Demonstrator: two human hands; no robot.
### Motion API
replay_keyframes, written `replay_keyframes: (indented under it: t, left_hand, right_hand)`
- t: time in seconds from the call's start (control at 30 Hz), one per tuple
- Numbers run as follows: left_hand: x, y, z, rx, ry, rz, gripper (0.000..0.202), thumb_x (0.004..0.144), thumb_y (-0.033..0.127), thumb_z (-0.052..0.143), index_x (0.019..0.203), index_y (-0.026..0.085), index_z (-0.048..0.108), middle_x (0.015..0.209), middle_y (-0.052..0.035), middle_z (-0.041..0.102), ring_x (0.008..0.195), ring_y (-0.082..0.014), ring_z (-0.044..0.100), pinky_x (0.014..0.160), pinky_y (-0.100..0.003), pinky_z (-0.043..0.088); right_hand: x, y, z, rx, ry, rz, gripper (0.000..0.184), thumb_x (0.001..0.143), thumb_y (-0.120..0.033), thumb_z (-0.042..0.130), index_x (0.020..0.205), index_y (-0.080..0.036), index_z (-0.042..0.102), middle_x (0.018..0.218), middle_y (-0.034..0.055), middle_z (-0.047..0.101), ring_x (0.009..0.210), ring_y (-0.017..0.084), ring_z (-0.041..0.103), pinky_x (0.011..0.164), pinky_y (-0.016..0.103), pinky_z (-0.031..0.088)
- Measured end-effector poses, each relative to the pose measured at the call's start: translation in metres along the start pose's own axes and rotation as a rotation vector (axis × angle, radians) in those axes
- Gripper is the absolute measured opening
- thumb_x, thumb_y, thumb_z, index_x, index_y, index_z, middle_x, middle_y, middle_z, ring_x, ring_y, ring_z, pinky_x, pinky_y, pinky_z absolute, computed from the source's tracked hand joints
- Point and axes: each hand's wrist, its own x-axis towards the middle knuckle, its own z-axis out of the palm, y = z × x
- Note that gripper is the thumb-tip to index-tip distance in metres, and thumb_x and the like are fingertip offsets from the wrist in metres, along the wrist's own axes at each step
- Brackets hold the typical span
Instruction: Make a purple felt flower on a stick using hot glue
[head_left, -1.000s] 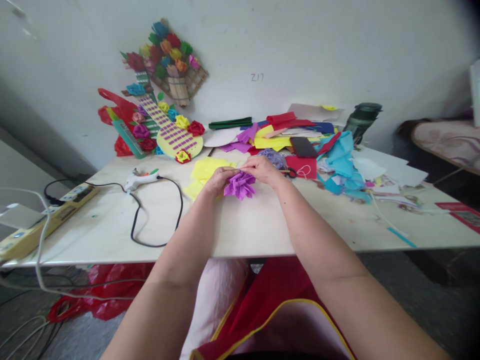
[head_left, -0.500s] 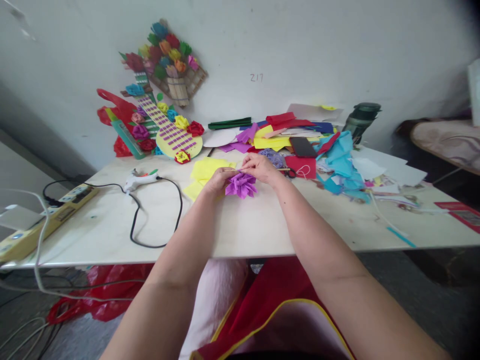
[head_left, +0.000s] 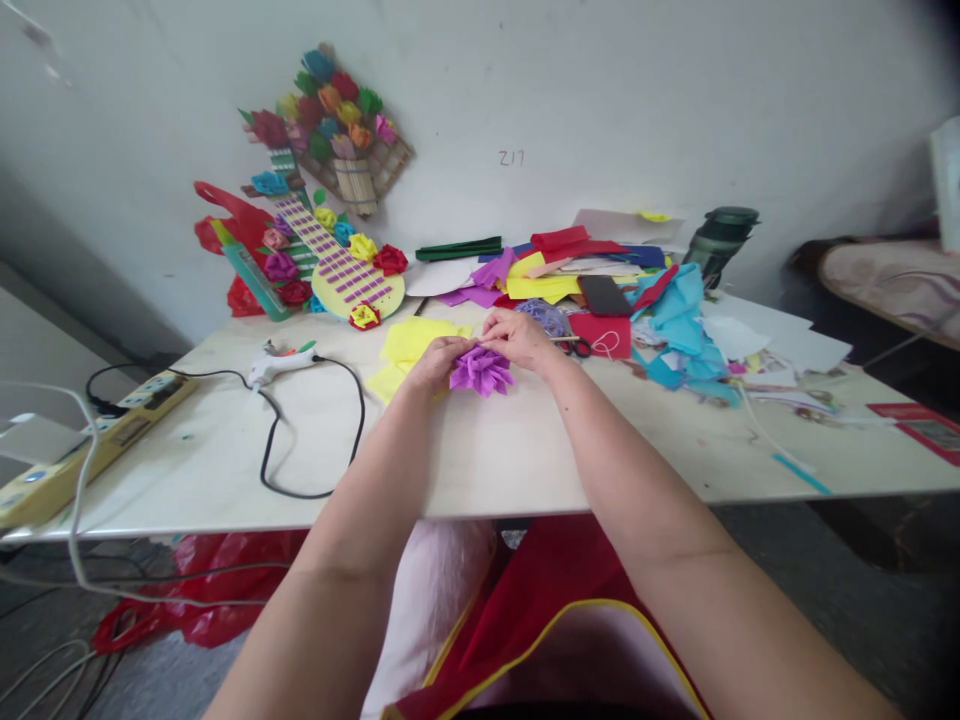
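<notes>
A purple paper flower (head_left: 482,373) with spread, pointed petals is between my two hands, just above the pale table. My left hand (head_left: 439,364) pinches its left upper edge with thumb and fingers. From the other side, my right hand (head_left: 517,337) closes its fingertips on the back of the same flower. The fingers hide the base, so I cannot see exactly what lies between the tips. A thin wooden stick (head_left: 564,339) shows just past my right wrist; whether the hand touches it is unclear. Yellow paper (head_left: 416,345) lies behind my left hand.
A white glue gun (head_left: 281,365) with a black cord sits left, near a yellow power strip (head_left: 142,405). Dark scissors (head_left: 577,346), a phone (head_left: 604,296), blue crepe paper (head_left: 679,330) and a dark bottle (head_left: 720,245) are right. A flower-decorated paper guitar (head_left: 352,275) leans at the back.
Both hands stay on the purple flower in nearly the same place. The right fingertips have shifted slightly at its back; the rest of the table looks the same.
</notes>
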Motion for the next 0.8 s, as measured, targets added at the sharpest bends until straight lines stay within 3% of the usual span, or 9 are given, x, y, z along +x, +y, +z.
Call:
replay_keyframes:
  t: [0.33, 0.5, 0.67, 0.8]
  left_hand:
    - [0.0008, -0.0014, -0.0058, 0.081, -0.038, 0.101, 0.027, 0.064, 0.034, 0.077, 0.060, 0.013, 0.060, 0.053, 0.0009, 0.051, 0.049, -0.0090, 0.045, 0.049, -0.024, 0.034]
    - [-0.0015, 0.0018, -0.0034, 0.130, -0.022, 0.166, 0.031, 0.064, 0.039, 0.076, 0.058, 0.015, 0.058, 0.054, 0.0015, 0.050, 0.050, -0.0086, 0.043, 0.050, -0.024, 0.032]
    - [0.0011, -0.0004, -0.0046, 0.208, -0.005, 0.218, 0.034, 0.067, 0.045, 0.074, 0.060, 0.015, 0.058, 0.056, 0.0017, 0.052, 0.054, -0.0095, 0.044, 0.053, -0.025, 0.034]
    - [0.0020, -0.0018, -0.0047, 0.220, -0.009, 0.237, 0.034, 0.067, 0.046, 0.074, 0.067, 0.014, 0.064, 0.061, 0.0002, 0.057, 0.058, -0.0107, 0.049, 0.058, -0.025, 0.037]
  right_hand:
    - [-0.0003, -0.0005, 0.0011, 0.074, 0.098, -0.015, 0.017, 0.081, -0.019, 0.059, 0.086, -0.017, 0.075, 0.096, 0.0065, 0.068, 0.083, 0.016, 0.061, 0.073, 0.028, 0.047]
    - [0.0002, -0.0026, 0.0001, 0.024, 0.180, 0.013, 0.009, 0.076, -0.021, 0.061, 0.078, -0.017, 0.069, 0.110, 0.0086, 0.063, 0.078, 0.015, 0.060, 0.070, 0.030, 0.049]
    - [-0.0019, -0.0060, 0.0035, -0.100, 0.156, 0.032, 0.011, 0.073, -0.025, 0.066, 0.064, -0.019, 0.064, 0.114, 0.0085, 0.062, 0.095, 0.021, 0.061, 0.083, 0.036, 0.048]
    - [-0.0026, -0.0083, 0.0043, -0.136, 0.129, 0.090, 0.008, 0.071, -0.021, 0.065, 0.064, -0.019, 0.063, 0.115, 0.0074, 0.062, 0.095, 0.022, 0.061, 0.083, 0.037, 0.048]
